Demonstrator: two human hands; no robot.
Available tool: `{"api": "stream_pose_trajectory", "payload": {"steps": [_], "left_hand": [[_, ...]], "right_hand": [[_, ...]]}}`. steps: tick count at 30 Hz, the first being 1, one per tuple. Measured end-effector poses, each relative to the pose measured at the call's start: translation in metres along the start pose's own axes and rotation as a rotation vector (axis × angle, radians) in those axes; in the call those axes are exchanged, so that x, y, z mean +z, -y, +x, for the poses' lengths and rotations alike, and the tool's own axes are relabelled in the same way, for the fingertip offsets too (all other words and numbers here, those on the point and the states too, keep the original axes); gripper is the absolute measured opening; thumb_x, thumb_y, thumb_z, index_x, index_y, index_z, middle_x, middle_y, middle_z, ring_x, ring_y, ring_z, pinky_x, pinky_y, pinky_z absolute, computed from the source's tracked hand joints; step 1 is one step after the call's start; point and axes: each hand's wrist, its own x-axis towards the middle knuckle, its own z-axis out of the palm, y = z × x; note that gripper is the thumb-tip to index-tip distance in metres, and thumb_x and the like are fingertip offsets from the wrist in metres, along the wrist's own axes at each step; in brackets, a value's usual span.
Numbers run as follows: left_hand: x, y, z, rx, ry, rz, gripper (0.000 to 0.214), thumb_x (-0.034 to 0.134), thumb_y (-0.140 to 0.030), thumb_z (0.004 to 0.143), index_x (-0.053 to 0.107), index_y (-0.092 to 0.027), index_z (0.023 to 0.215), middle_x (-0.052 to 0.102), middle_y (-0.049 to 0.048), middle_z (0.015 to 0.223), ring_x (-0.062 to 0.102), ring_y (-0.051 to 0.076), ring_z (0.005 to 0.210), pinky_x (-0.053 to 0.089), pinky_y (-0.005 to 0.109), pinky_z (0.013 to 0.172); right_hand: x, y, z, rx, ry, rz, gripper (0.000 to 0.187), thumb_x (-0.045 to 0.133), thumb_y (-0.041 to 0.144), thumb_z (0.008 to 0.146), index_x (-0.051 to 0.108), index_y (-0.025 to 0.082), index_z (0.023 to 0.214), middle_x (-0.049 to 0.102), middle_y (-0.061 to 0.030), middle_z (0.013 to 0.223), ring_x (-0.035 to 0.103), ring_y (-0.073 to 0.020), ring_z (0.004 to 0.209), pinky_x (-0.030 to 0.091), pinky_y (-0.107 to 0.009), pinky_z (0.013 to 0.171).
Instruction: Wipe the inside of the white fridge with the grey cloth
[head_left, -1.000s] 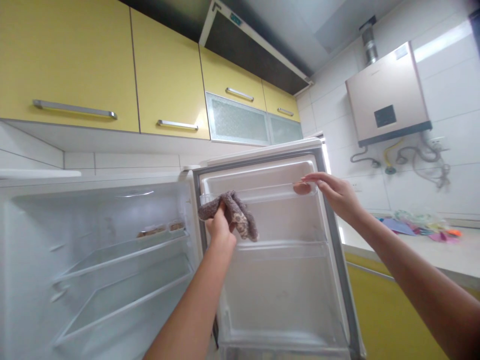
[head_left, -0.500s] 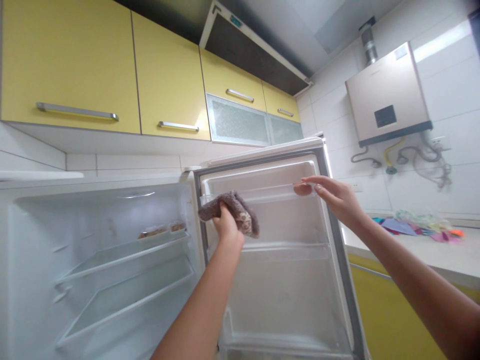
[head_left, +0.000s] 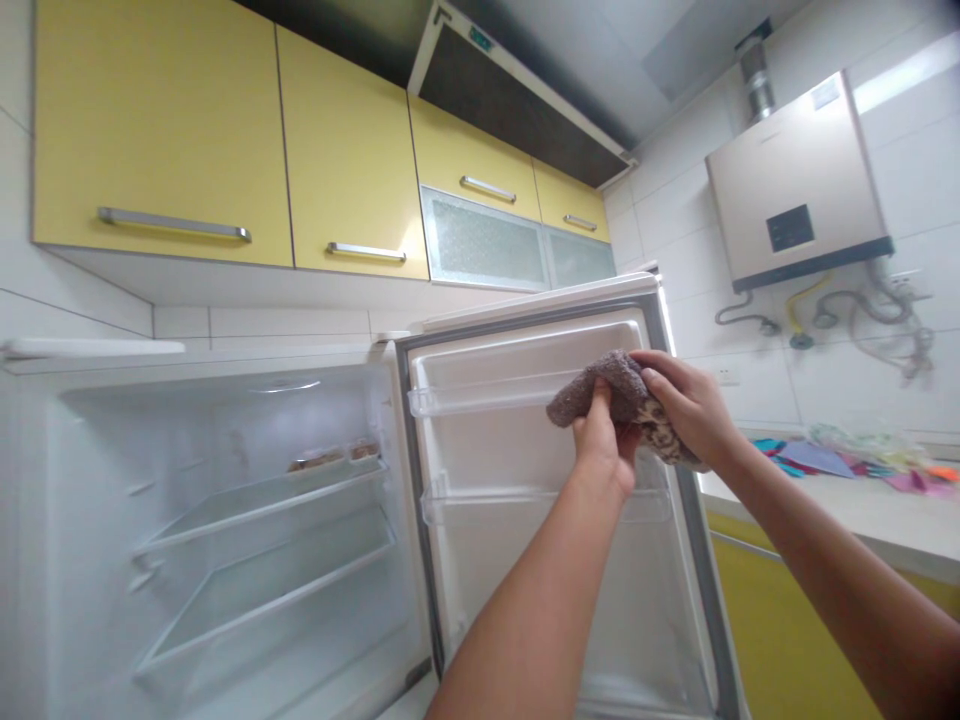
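A brown-grey cloth (head_left: pixel 615 392) is bunched against the right end of the top rack (head_left: pixel 480 392) of the open fridge door (head_left: pixel 525 520). My left hand (head_left: pixel 600 440) is closed on the cloth from below. My right hand (head_left: pixel 686 405) is closed on its right side, fingers curled over the top. Both hands meet at the door's upper right corner. A patterned part of the cloth hangs below my right hand.
The fridge body (head_left: pixel 225 530) at left stands open with glass shelves and small trays on the top shelf. Yellow wall cabinets (head_left: pixel 225 150) hang above. A water heater (head_left: pixel 799 185) is on the right wall. Colourful items (head_left: pixel 847 455) lie on the counter at right.
My left hand has swept the cloth from the left end of the top door rack to its right end. My right hand, earlier holding the rack edge, now grips the cloth too.
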Motion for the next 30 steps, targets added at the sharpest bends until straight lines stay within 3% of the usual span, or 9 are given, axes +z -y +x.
{"api": "stream_pose_trajectory", "payload": {"steps": [6, 13, 16, 18, 21, 23, 25, 28, 30], "left_hand": [[-0.018, -0.017, -0.011, 0.115, -0.231, 0.208, 0.026, 0.076, -0.023, 0.075, 0.063, -0.016, 0.096, 0.070, 0.0036, 0.086, 0.064, 0.012, 0.071, 0.048, 0.023, 0.059], [-0.065, -0.077, -0.034, 0.307, -0.426, 0.146, 0.025, 0.066, -0.016, 0.077, 0.059, -0.022, 0.101, 0.072, 0.0034, 0.101, 0.068, 0.014, 0.085, 0.051, 0.026, 0.069], [-0.089, -0.105, -0.039, 0.725, -0.443, 0.326, 0.033, 0.068, -0.019, 0.077, 0.059, -0.025, 0.108, 0.071, 0.0027, 0.111, 0.068, 0.016, 0.098, 0.052, 0.029, 0.087], [-0.098, -0.129, -0.039, 1.076, -0.447, 0.632, 0.037, 0.069, -0.022, 0.076, 0.059, -0.024, 0.112, 0.071, 0.0043, 0.113, 0.066, 0.020, 0.107, 0.050, 0.033, 0.097], [-0.093, -0.178, -0.038, 1.414, -0.379, 1.211, 0.038, 0.060, -0.016, 0.078, 0.061, -0.022, 0.115, 0.070, 0.0090, 0.121, 0.061, 0.025, 0.121, 0.043, 0.039, 0.109], [-0.079, -0.213, -0.032, 1.536, -0.302, 1.572, 0.040, 0.051, -0.010, 0.080, 0.063, -0.023, 0.116, 0.068, 0.0089, 0.127, 0.054, 0.026, 0.132, 0.033, 0.045, 0.119], [-0.062, -0.243, -0.023, 1.478, -0.210, 1.883, 0.040, 0.048, -0.010, 0.081, 0.065, -0.025, 0.115, 0.070, 0.0065, 0.125, 0.053, 0.027, 0.133, 0.027, 0.048, 0.122], [-0.043, -0.268, 0.000, 0.943, 0.031, 2.316, 0.053, 0.049, -0.009, 0.078, 0.061, -0.024, 0.128, 0.064, 0.0069, 0.140, 0.054, 0.026, 0.132, 0.039, 0.040, 0.112], [-0.037, -0.272, 0.016, 0.637, 0.174, 2.445, 0.055, 0.053, -0.007, 0.074, 0.067, -0.026, 0.123, 0.069, 0.0042, 0.133, 0.062, 0.023, 0.121, 0.047, 0.031, 0.099]], "right_hand": [[0.002, 0.002, -0.001, 0.001, 0.024, 0.141, 0.032, 0.050, 0.045, 0.096, 0.072, 0.028, 0.112, 0.077, -0.0041, 0.115, 0.070, -0.0279, 0.111, 0.055, -0.042, 0.095], [0.004, 0.000, -0.002, -0.020, 0.033, 0.179, 0.032, 0.054, 0.048, 0.096, 0.070, 0.028, 0.115, 0.080, -0.0043, 0.105, 0.073, -0.0284, 0.107, 0.056, -0.047, 0.097], [0.004, -0.003, -0.002, -0.020, 0.050, 0.184, 0.034, 0.056, 0.050, 0.095, 0.070, 0.028, 0.117, 0.079, -0.0047, 0.108, 0.072, -0.0292, 0.111, 0.055, -0.049, 0.100], [0.003, -0.005, -0.002, -0.017, 0.076, 0.227, 0.034, 0.058, 0.050, 0.094, 0.070, 0.029, 0.119, 0.079, -0.0051, 0.111, 0.071, -0.0290, 0.113, 0.054, -0.048, 0.101], [0.003, -0.006, -0.002, -0.008, 0.089, 0.273, 0.035, 0.062, 0.050, 0.093, 0.070, 0.029, 0.119, 0.078, -0.0055, 0.115, 0.069, -0.0289, 0.116, 0.054, -0.047, 0.102], [0.003, -0.006, -0.002, 0.001, 0.087, 0.282, 0.035, 0.063, 0.050, 0.092, 0.070, 0.029, 0.119, 0.078, -0.0057, 0.115, 0.069, -0.0289, 0.116, 0.054, -0.047, 0.102], [0.004, -0.007, -0.002, 0.010, 0.083, 0.291, 0.034, 0.063, 0.049, 0.092, 0.070, 0.029, 0.119, 0.078, -0.0058, 0.114, 0.070, -0.0288, 0.116, 0.054, -0.048, 0.102], [0.006, -0.007, -0.003, 0.018, 0.069, 0.291, 0.034, 0.064, 0.049, 0.092, 0.070, 0.029, 0.119, 0.078, -0.0055, 0.113, 0.070, -0.0290, 0.116, 0.053, -0.048, 0.103], [0.007, -0.007, -0.004, 0.013, 0.064, 0.283, 0.034, 0.064, 0.049, 0.092, 0.070, 0.029, 0.119, 0.078, -0.0053, 0.114, 0.069, -0.0291, 0.116, 0.052, -0.049, 0.104]]}}
